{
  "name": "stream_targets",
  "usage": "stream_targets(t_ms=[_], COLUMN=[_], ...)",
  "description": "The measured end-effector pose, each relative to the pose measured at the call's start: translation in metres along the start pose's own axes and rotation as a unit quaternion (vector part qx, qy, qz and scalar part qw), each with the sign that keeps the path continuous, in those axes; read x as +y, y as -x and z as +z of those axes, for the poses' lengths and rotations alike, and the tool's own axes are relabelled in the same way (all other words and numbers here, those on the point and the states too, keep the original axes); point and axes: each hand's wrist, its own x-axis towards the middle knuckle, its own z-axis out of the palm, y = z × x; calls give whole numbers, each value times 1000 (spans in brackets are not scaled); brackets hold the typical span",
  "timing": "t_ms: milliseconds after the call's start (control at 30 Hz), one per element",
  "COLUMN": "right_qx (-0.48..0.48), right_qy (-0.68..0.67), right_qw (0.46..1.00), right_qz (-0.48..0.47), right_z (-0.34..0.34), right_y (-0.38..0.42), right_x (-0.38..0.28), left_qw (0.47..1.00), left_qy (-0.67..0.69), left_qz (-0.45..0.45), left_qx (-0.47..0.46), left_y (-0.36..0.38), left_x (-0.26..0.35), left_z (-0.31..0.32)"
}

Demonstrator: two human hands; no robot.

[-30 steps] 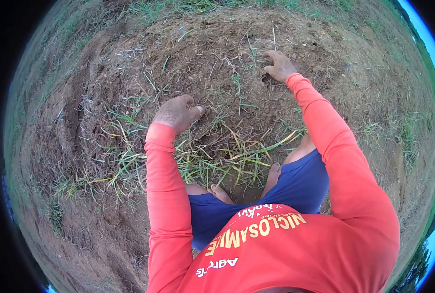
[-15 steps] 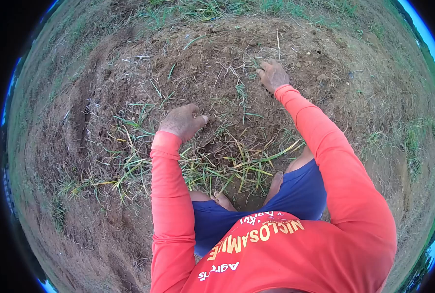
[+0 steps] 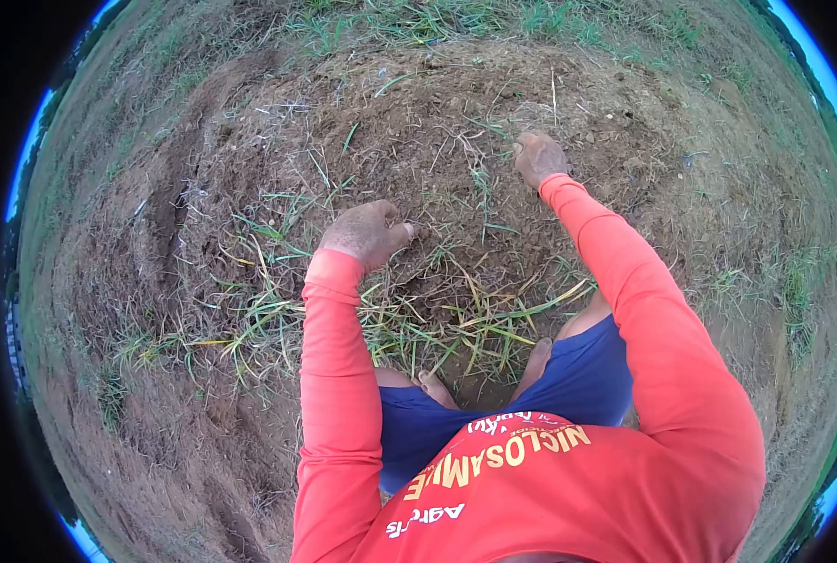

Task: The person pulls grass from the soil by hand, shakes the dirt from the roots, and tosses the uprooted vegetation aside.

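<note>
My left hand [image 3: 369, 233], dusty with soil, hovers low over the brown earth [image 3: 418, 174], its fingers curled and the thumb pointing right. Whether anything lies in it is hidden. Farther up and to the right, my right hand [image 3: 538, 158] is closed at the ground beside thin green and dry stems [image 3: 479, 174]. What its fingers hold, if anything, cannot be made out. Long green and yellow grass blades [image 3: 475, 324] lie between my left hand and my feet.
My bare feet [image 3: 531, 366] rest at the near edge of the grass. Green tufts [image 3: 428, 21] grow along the far side, and a dark furrow [image 3: 169, 211] runs down the left. A thin dry stalk [image 3: 553, 94] stands beyond my right hand.
My right hand has closed and shifted slightly right and down; its fingers were spread before. My left hand keeps its curled shape, and the view has shifted a little.
</note>
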Motion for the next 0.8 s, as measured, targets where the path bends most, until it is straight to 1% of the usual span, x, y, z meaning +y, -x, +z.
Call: stream_targets(t_ms=[100,200,233,300,400,433,533,567,633,667,733,800], right_qx=[10,-7,3,31,35,17,-65,-72,-39,-27,-68,-127], right_qy=[7,-9,-34,-83,-130,-154,-276,-344,-200,-125,-236,-362], right_qw=[1000,999,998,994,989,986,949,924,974,989,966,918], right_qz=[4,40,49,63,64,54,136,151,102,78,87,104], right_z=[-2,-7,-10,-26,-79,-93,-145,-136,-126,-122,-122,-129], right_y=[2,-1,-1,-14,-28,-29,-11,-12,-10,-5,-3,3], right_x=[-1,0,3,8,13,19,-5,8,11,11,3,-11], left_qw=[1000,1000,1000,1000,1000,1000,999,999,996,993,985,970], left_qy=[-4,1,5,3,5,4,17,25,69,91,137,198], left_qz=[-2,-5,-6,-4,9,14,29,32,62,76,100,126], left_qx=[-7,-5,-5,9,20,17,5,0,14,18,31,57], left_y=[1,4,4,4,-4,-8,-20,-22,-30,-32,-40,-49], left_x=[2,1,0,-1,-2,-1,9,12,24,30,36,40], left_z=[-2,-6,-5,-5,-3,-2,-1,-1,-3,-1,3,10])
